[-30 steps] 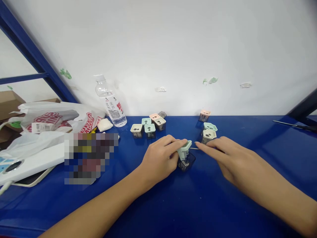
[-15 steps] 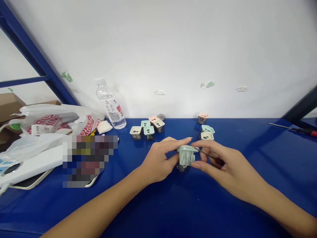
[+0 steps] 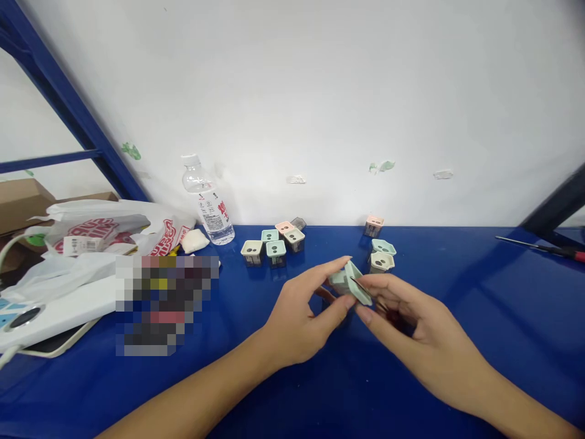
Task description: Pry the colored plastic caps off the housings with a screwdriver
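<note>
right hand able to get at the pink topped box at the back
Probably yes, though the right hand must pass the cream-topped box and mint-topped box in front of the pink-topped box.

Bright, diffuse light; source not visible. Soft, faint shadows fall on the blue tabletop [image 3: 457, 366] under the left hand [image 3: 297, 323] and right hand [image 3: 425, 329]. Wide-angle distortion slants the blue steel frame [image 3: 59, 97] at the left edge. A pixelated patch [image 3: 164, 305] obscures detail.

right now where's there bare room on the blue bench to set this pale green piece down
Bare blue bench shows right of your right hand, up to the screwdriver, and nearest you between your forearms, below the pale green piece and your left hand. Crowded to the left: cup cluster, bottle, plastic bags.
</note>
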Demonstrator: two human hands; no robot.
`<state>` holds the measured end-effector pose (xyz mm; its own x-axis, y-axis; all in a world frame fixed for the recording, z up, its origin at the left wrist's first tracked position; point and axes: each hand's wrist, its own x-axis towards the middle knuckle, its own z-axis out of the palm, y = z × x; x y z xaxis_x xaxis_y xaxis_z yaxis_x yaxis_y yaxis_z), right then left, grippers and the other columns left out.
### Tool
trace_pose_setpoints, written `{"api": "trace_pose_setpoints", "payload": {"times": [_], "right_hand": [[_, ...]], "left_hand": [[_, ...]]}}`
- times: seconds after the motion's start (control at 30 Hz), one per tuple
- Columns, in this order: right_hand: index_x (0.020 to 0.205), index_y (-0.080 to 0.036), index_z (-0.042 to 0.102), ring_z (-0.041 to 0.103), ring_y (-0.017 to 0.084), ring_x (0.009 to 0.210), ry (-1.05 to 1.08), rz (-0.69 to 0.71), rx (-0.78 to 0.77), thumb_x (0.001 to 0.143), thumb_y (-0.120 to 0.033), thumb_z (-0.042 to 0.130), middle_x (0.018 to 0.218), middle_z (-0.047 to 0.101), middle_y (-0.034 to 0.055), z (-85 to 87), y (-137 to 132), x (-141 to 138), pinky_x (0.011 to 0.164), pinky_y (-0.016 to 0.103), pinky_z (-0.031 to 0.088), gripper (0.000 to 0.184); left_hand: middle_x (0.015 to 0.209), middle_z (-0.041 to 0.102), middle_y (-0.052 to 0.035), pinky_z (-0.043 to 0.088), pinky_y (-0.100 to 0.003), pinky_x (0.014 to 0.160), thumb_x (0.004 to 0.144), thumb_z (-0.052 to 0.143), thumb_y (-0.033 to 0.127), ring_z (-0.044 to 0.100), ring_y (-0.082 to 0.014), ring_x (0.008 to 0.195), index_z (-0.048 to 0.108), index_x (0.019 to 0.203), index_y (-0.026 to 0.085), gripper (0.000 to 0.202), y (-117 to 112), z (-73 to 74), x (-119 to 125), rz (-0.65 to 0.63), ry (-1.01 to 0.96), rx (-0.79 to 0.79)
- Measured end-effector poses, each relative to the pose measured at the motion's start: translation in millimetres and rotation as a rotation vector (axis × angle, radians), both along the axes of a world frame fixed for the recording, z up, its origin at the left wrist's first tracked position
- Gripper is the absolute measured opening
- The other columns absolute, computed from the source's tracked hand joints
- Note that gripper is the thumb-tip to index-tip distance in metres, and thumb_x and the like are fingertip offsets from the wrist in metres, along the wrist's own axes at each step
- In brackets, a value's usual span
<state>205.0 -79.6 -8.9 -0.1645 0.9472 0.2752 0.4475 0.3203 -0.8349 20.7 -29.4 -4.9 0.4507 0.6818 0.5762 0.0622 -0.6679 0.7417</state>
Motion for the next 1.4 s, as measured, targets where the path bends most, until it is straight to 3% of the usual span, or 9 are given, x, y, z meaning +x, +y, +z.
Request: {"api": "trace_pose_setpoints", "payload": {"times": [0.13,0.23,0.43,0.67,0.87,0.97,1.1,1.23,1.4], "right_hand": [[0.136,-0.030,0.047,0.049,0.011,0.059,0.039,0.127,-0.103,0.097,-0.046,0.046,0.078,0.059,-0.0004,9.8,-3,7,0.050,0.023,0.042,0.042],[0.124,-0.029,0.057,0.045,0.009,0.052,0.004,0.069,-0.026,0.099,-0.046,0.041,0.086,0.064,0.0006,14.2,3,14,0.044,0.022,0.036,0.035],[0.086,-0.023,0.064,0.059,0.013,0.069,-0.308,0.061,0.185,0.098,-0.033,0.044,0.078,0.064,-0.0008,17.6,12,19,0.058,0.024,0.045,0.026],[0.075,-0.021,0.056,0.049,0.009,0.052,-0.401,0.105,0.340,0.097,-0.018,0.041,0.062,0.051,-0.0038,17.6,7,12,0.049,0.021,0.038,0.027],[0.076,-0.020,0.051,0.045,0.008,0.052,-0.433,0.145,0.424,0.094,-0.009,0.039,0.063,0.047,-0.0036,12.0,0,6,0.048,0.021,0.036,0.025],[0.076,-0.020,0.049,0.046,0.009,0.053,-0.461,0.116,0.456,0.094,-0.009,0.040,0.064,0.048,-0.0033,8.6,-1,5,0.050,0.022,0.036,0.023],[0.092,-0.022,0.059,0.053,0.010,0.058,-0.486,0.002,0.397,0.097,-0.022,0.043,0.071,0.056,-0.0020,7.9,3,7,0.053,0.023,0.040,0.017],[0.103,-0.025,0.064,0.053,0.010,0.054,-0.450,-0.104,0.168,0.095,-0.041,0.048,0.074,0.062,-0.0021,11.6,8,12,0.049,0.023,0.040,0.024],[0.119,-0.022,0.063,0.038,0.010,0.049,-0.200,-0.081,-0.042,0.087,-0.054,0.056,0.060,0.048,-0.0038,14.6,13,17,0.043,0.023,0.034,0.046]], "left_hand": [[0.110,0.069,-0.0091,0.057,-0.028,0.078,0.088,0.060,0.021,0.066,-0.0178,0.094,0.057,0.130,0.017,0.042,9,-0.3,-5,0.055,0.006,-0.053],[0.109,0.069,-0.0095,0.057,-0.029,0.079,0.088,0.061,0.024,0.066,-0.0189,0.095,0.058,0.128,0.017,0.041,13,1.4,-9,0.052,0.009,-0.103],[0.100,0.065,-0.0082,0.056,-0.025,0.075,0.089,0.059,0.021,0.062,-0.0142,0.087,0.058,0.128,0.014,0.039,10,2.4,-10,-0.034,0.086,0.014],[0.097,0.061,-0.0081,0.052,-0.027,0.072,0.088,0.051,0.012,0.056,-0.0129,0.078,0.050,0.136,0.014,0.048,4,9.8,-14,-0.111,0.329,0.191],[0.091,0.062,-0.0091,0.050,-0.027,0.070,0.092,0.044,0.013,0.057,-0.0154,0.081,0.052,0.131,0.013,0.040,2,11.8,-13,-0.169,0.371,0.297],[0.088,0.063,-0.0063,0.049,-0.025,0.064,0.091,0.047,0.015,0.057,-0.0135,0.073,0.049,0.132,0.014,0.041,0,10.3,-10,-0.119,0.357,0.218],[0.082,0.066,-0.0015,0.046,-0.020,0.055,0.085,0.061,0.022,0.058,-0.0100,0.064,0.055,0.112,0.017,0.028,3,5.8,-6,0.064,0.162,-0.054],[0.083,0.069,-0.0034,0.048,-0.021,0.061,0.080,0.065,0.020,0.061,-0.0113,0.070,0.061,0.099,0.015,0.019,13,3.6,-7,0.165,0.043,-0.113],[0.087,0.072,-0.0078,0.052,-0.024,0.064,0.077,0.070,0.022,0.064,-0.0143,0.073,0.065,0.103,0.012,0.028,16,5.7,-9,0.047,-0.014,-0.206]]}}
